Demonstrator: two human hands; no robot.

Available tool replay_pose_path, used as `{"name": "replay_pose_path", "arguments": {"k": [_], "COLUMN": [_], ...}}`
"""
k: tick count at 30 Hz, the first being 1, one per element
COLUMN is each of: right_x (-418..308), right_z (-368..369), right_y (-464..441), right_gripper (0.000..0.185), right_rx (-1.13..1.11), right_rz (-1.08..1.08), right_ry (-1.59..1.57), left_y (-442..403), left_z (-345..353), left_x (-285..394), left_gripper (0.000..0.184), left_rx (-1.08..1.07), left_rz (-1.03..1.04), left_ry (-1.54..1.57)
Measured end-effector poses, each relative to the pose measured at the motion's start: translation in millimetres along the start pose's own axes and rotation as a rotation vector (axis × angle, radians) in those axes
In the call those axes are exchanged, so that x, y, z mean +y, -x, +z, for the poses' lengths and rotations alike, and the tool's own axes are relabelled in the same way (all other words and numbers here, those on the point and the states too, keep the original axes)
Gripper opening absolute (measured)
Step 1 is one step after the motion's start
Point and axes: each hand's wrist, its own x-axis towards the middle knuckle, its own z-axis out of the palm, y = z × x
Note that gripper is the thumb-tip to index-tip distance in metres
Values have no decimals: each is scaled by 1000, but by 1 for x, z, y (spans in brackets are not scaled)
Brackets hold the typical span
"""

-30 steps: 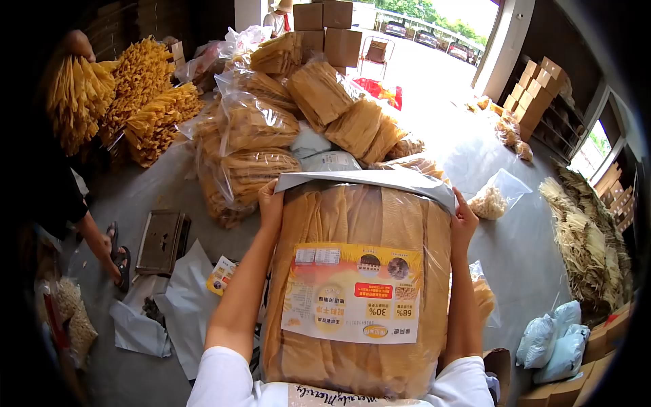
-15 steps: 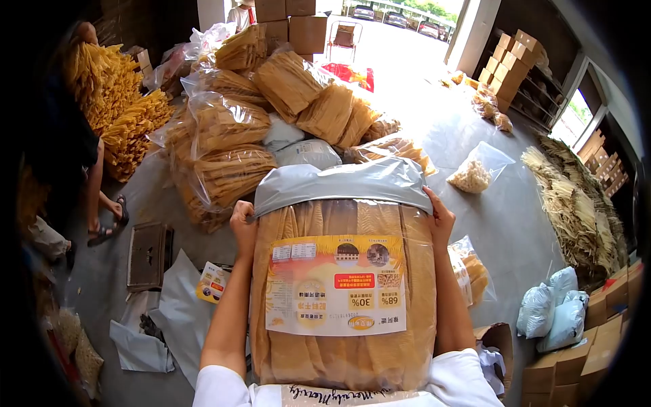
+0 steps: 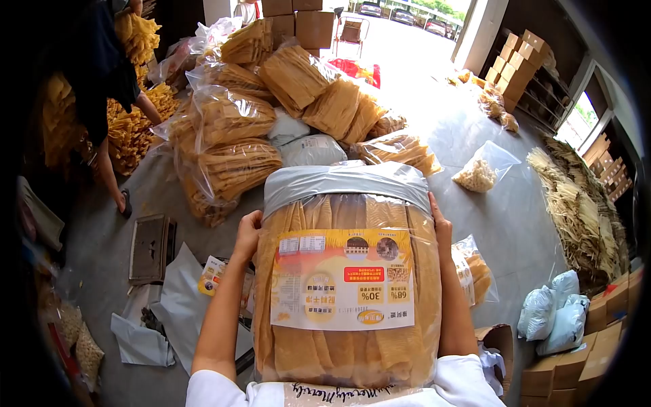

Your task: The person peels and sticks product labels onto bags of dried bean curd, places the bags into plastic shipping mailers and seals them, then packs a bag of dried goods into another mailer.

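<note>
Item: one large clear bag [image 3: 339, 349], in the lower centre of the frame, packed with yellow-brown folded sheets; a printed label [image 3: 342, 298] on its face, marked "68%" and "30%"; grey plastic [image 3: 342, 178] wrapped over its far end; its near end against a white shirt [image 3: 224, 390] with dark script across the chest.

Hands: left hand [image 3: 248, 232] at the bag's upper left edge, grip curled inward, whether it pinches any film cannot be told; right hand [image 3: 439, 224] at the upper right edge, fingers laid along the side, thumb hidden, so the closing of that grip cannot be told either.

Nearby, left: a small printed packet [image 3: 211, 275], a pale plastic sheet [image 3: 193, 295] and a brown flat case [image 3: 150, 247], all on the grey floor [image 3: 434, 142]; nearby, right: a smaller clear bag [image 3: 480, 271] of yellow-brown sheets, with an open carton [image 3: 498, 342] below it.

Farther out: a heap of clear bags [image 3: 234, 163] at upper centre-left; a clear bag of pale pieces [image 3: 477, 176], right of centre; a long pile of pale dried strips [image 3: 576, 210] at right; bluish-white bags [image 3: 556, 315] beside cartons [image 3: 607, 346] at lower right; a person in dark clothes [image 3: 112, 68] at upper left, among yellow bundles [image 3: 135, 139]; a chair [image 3: 350, 34] at top centre; parked cars [image 3: 401, 15] outside, top of the frame.
</note>
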Motion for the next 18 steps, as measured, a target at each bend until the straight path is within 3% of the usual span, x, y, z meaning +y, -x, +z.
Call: {"name": "replay_pose_path", "arguments": {"k": [3,5,6,8,12,15,16,18], "right_x": [14,20,22,24,17,13,16,20], "right_z": [8,-2,-9,-21,-22,-19,-17,-23], "right_y": [0,2,5,14,26,30,32,37], "right_gripper": [48,30,30,19,17,18,18,18], "right_rx": [115,-132,-127,-364,-331,-304,-285,-260], "right_rz": [-101,-46,-44,51,64,53,32,6], "right_ry": [-97,-368,-368,-413,-394,-480,-461,-444], "left_y": [-8,0,6,18,25,22,9,11], "left_z": [0,17,22,26,14,9,-8,-13], "left_x": [-12,1,11,26,21,-2,-47,-45], "left_gripper": [11,12,12,16,14,15,14,13], "left_rx": [131,83,79,45,-21,198,209,217], "left_rz": [4,82,82,28,-135,-19,64,153], "left_ry": [-207,125,124,224,48,-288,-163,-39]}}
